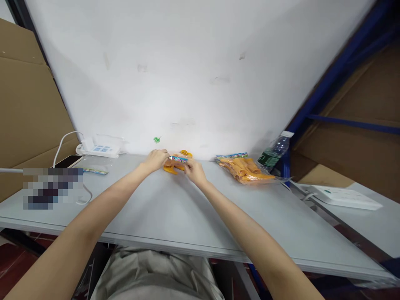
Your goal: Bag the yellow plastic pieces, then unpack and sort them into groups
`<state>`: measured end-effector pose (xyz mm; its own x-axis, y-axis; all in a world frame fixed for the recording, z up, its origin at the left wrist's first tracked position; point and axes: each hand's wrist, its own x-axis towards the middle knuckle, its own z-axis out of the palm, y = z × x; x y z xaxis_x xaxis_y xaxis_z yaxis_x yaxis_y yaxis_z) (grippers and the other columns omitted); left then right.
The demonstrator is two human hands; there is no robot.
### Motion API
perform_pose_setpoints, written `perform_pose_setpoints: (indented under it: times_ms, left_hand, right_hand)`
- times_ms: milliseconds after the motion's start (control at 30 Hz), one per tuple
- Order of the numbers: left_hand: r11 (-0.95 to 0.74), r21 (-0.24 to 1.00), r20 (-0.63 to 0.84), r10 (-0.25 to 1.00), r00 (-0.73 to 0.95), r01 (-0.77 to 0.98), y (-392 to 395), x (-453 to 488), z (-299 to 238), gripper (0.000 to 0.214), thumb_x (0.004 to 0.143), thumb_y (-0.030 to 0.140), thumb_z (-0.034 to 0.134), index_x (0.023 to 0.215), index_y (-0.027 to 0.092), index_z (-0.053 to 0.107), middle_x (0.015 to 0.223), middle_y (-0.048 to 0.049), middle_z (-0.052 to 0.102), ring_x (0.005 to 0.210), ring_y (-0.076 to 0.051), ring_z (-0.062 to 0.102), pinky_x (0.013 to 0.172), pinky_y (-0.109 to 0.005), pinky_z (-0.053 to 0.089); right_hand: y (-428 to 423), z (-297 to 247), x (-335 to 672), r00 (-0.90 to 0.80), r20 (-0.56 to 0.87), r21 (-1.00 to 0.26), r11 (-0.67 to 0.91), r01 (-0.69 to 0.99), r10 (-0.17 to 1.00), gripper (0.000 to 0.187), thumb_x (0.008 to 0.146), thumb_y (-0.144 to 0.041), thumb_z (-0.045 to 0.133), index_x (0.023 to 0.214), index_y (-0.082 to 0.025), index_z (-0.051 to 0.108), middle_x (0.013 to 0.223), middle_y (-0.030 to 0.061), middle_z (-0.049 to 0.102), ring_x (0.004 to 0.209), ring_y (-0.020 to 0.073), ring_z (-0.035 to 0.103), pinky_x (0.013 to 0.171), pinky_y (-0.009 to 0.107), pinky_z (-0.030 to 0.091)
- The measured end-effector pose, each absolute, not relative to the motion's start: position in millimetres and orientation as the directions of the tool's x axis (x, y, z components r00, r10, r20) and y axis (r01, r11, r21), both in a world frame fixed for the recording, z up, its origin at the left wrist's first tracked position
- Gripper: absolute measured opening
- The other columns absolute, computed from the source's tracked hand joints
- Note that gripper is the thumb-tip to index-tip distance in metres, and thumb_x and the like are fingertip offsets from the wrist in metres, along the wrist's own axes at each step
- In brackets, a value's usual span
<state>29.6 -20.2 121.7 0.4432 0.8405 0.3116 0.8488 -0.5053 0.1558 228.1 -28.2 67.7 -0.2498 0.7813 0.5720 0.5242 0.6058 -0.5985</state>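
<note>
Near the back of the table, both hands pinch a small packet of orange pieces with a blue printed header strip [179, 159]. My left hand [157, 160] is closed at the strip's left end. At its right end my right hand [194, 170] grips with bent fingers. Below the strip, orange pieces [170, 170] show between the hands; I cannot make out their exact kind. Just behind, round orange-slice shapes [185, 153] sit by the wall. To the right lies a larger clear bag [242, 168] of orange rolled pieces, with a similar blue strip on top.
A plastic bottle [276, 151] leans at the back right near a blue metal post [286, 166]. On the left are a white power strip [101, 150], a phone [67, 161] and another printed strip [95, 171]. A white wall [200, 83] rises behind the grey table [150, 212].
</note>
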Motion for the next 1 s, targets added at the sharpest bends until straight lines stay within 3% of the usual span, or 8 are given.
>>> perform_pose_setpoints:
  times_ms: [100,200,300,400,533,633,833,1000]
  left_hand:
    - [-0.398,0.121,0.282,0.892,0.353,0.909,-18,12,117,0.025,0.086,0.033,0.058,0.101,0.020,0.072,0.109,-0.0126,0.068,0.099,-0.027,0.065,0.083,-0.032,0.047]
    - [-0.304,0.192,0.271,0.930,0.247,0.933,-14,-11,116,0.022,0.086,0.036,0.058,0.091,0.023,0.075,0.103,-0.0100,0.071,0.101,-0.026,0.065,0.081,-0.030,0.046]
    - [-0.242,0.319,0.352,0.928,0.123,0.916,-10,-21,116,0.023,0.086,0.034,0.055,0.087,0.023,0.075,0.096,-0.0099,0.073,0.098,-0.026,0.066,0.079,-0.030,0.046]
    - [-0.178,0.523,0.363,0.931,-0.029,0.833,-8,-14,115,0.023,0.086,0.032,0.052,0.085,0.021,0.073,0.080,-0.0081,0.073,0.076,-0.022,0.068,0.068,-0.028,0.046]
    - [-0.139,0.859,0.256,0.951,-0.177,0.494,-7,4,116,0.021,0.085,0.034,0.055,0.089,0.017,0.066,0.077,-0.0052,0.074,0.039,-0.010,0.054,0.049,-0.023,0.041]
    - [-0.180,0.938,0.250,0.943,-0.221,0.295,-6,13,122,0.020,0.085,0.033,0.056,0.094,0.016,0.062,0.082,-0.0061,0.075,0.034,-0.006,0.048,0.044,-0.020,0.037]
    - [-0.174,0.981,0.189,0.947,-0.258,0.079,0,18,144,0.016,0.086,0.032,0.059,0.086,0.017,0.053,0.092,-0.0081,0.074,0.062,-0.011,0.069,0.051,-0.015,0.041]
    - [0.051,0.999,-0.050,0.980,-0.191,0.001,13,4,168,0.021,0.084,0.034,0.063,0.084,0.020,0.049,0.102,-0.0123,0.073,0.085,-0.018,0.072,0.069,-0.028,0.053]
  right_hand:
    - [-25,71,229,-0.107,0.514,-0.729,0.500,0.468,0.851,0.024,0.084,-0.026,0.048,0.084,-0.023,0.072,0.075,0.0037,0.073,0.065,0.0213,0.067,0.076,0.042,0.056]
    - [-28,77,227,-0.015,0.427,-0.862,0.412,0.294,0.904,0.020,0.081,-0.037,0.056,0.072,-0.023,0.067,0.052,-0.0008,0.063,0.052,0.0204,0.063,0.069,0.039,0.056]
    - [-30,85,218,0.047,0.339,-0.940,0.337,0.054,0.940,0.023,0.075,-0.044,0.064,0.071,-0.022,0.064,0.056,0.0001,0.066,0.064,0.0231,0.070,0.070,0.037,0.056]
    - [-31,94,211,0.062,0.294,-0.950,0.299,-0.087,0.954,0.026,0.070,-0.046,0.071,0.072,-0.021,0.064,0.070,0.0022,0.072,0.081,0.0252,0.072,0.073,0.036,0.057]
    - [-27,107,212,0.131,0.306,-0.945,0.317,-0.077,0.943,0.029,0.073,-0.048,0.070,0.070,-0.020,0.062,0.070,0.0021,0.072,0.084,0.0229,0.072,0.075,0.034,0.058]
    - [-21,119,214,0.181,0.300,-0.949,0.312,-0.041,0.937,0.029,0.079,-0.046,0.066,0.071,-0.019,0.061,0.069,0.0015,0.070,0.079,0.0192,0.072,0.074,0.032,0.059]
    - [-9,157,206,0.216,0.249,-0.959,0.271,-0.082,0.944,0.017,0.088,-0.029,0.059,0.076,-0.018,0.061,0.084,0.0022,0.070,0.065,0.0112,0.069,0.060,0.022,0.056]
    - [-4,191,199,0.156,0.171,-0.985,0.170,0.020,0.973,0.013,0.089,-0.025,0.058,0.080,-0.016,0.060,0.088,0.0063,0.071,0.051,0.0110,0.065,0.050,0.023,0.052]
